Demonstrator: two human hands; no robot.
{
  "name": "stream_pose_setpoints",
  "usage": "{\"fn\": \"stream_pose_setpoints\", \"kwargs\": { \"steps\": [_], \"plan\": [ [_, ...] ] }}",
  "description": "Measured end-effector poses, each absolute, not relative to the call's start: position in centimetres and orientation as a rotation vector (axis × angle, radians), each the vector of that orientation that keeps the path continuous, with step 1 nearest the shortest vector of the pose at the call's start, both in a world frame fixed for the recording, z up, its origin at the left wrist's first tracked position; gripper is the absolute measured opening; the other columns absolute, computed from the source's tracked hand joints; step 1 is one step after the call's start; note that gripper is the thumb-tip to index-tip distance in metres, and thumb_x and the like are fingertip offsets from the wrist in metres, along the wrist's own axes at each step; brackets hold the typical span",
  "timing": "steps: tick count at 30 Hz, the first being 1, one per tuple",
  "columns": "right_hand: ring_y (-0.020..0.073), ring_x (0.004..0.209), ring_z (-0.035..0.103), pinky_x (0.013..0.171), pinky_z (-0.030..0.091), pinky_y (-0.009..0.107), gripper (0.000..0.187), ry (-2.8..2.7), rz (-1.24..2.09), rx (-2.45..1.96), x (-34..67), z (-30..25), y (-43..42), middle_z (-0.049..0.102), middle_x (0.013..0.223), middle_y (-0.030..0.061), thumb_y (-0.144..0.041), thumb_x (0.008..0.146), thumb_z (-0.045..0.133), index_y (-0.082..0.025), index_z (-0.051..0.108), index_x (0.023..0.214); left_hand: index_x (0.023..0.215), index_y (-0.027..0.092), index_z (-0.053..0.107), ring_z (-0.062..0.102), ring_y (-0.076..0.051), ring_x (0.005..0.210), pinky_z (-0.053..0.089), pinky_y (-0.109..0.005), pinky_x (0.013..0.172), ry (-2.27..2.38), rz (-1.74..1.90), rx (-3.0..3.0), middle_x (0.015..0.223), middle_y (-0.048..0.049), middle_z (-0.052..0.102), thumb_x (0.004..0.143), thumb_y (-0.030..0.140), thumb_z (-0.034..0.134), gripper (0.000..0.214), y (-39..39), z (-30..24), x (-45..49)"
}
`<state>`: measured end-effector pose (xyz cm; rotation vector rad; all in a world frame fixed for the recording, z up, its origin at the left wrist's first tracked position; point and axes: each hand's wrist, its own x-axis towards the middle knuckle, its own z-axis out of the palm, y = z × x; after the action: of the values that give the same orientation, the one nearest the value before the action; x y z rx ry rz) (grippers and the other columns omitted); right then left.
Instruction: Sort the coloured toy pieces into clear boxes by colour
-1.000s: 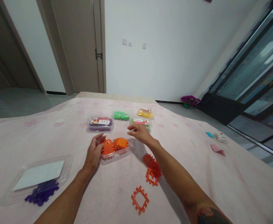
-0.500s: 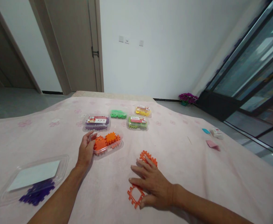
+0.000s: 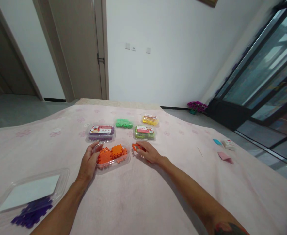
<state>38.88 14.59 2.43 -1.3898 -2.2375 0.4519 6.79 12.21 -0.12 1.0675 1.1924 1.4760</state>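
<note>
a pink flowered sheet (image 3: 143,195) covers the surface. at 8 o'clock lies a clear lid (image 3: 60,182) holding a white card, with purple pieces (image 3: 30,215) heaped against it. at centre sits a clear box of orange pieces (image 3: 112,156). the left hand (image 3: 88,163) grips its 9 o'clock end, fingers curled on the rim. the right hand (image 3: 150,152), at the box's 3 o'clock, pinches loose orange pieces (image 3: 135,147) against the sheet. at 12 o'clock stand a purple box (image 3: 101,132), a green box (image 3: 144,133) and a yellow box (image 3: 150,119); their labels are too small to read.
</note>
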Motion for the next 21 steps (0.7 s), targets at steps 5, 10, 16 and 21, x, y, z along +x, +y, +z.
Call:
{"fn": "stream_pose_setpoints", "kwargs": {
  "steps": [5, 10, 16, 21],
  "plan": [
    [0.0226, 0.101, 0.061, 0.092, 0.044, 0.032, 0.034, -2.208, 0.45, -1.614, 40.6, 3.9, 14.4, 0.07, 0.111, 0.007, -0.038, 0.085, 0.065, -0.017, 0.069, 0.112, 0.131, 0.025, 0.055, 0.057, -0.021, 0.125, 0.047, -0.036, 0.1, 1.144, 1.436, 1.039, 0.128, -0.0067, 0.066, 0.078, 0.025, 0.057, 0.053, 12.5, 0.4, 7.0],
    [0.0174, 0.078, 0.062, 0.071, 0.043, 0.025, 0.015, -2.236, 0.586, -1.726, 41.4, 5.0, 14.2, 0.07, 0.083, 0.002, -0.026, 0.082, 0.062, -0.018, 0.073, 0.088, 0.131, 0.025, 0.055, 0.056, -0.021, 0.127, 0.042, -0.038, 0.106, 1.159, 1.424, 1.071, 0.13, -0.0072, 0.066, 0.081, 0.026, 0.057, 0.05, 12.5, 0.4, 6.9],
    [0.0169, 0.081, 0.061, 0.067, 0.042, 0.023, 0.04, -2.123, 0.733, -1.894, 40.6, 5.0, 16.2, 0.072, 0.095, 0.0023, -0.021, 0.066, 0.075, -0.02, 0.073, 0.106, 0.129, 0.024, 0.055, 0.057, -0.022, 0.125, 0.041, -0.041, 0.108, 1.134, 1.444, 1.092, 0.128, -0.0075, 0.066, 0.081, 0.026, 0.057, 0.048, 12.6, 0.1, 6.8],
    [0.0134, 0.063, 0.055, 0.056, 0.037, 0.022, 0.026, -2.085, 0.845, -1.97, 40.2, 5.2, 17.2, 0.066, 0.069, -0.0009, -0.025, 0.061, 0.08, -0.015, 0.073, 0.085, 0.129, 0.024, 0.055, 0.056, -0.022, 0.128, 0.041, -0.043, 0.109, 1.118, 1.44, 1.076, 0.127, -0.0081, 0.066, 0.081, 0.025, 0.057, 0.048, 12.7, 0.1, 6.8]
  ]
}}
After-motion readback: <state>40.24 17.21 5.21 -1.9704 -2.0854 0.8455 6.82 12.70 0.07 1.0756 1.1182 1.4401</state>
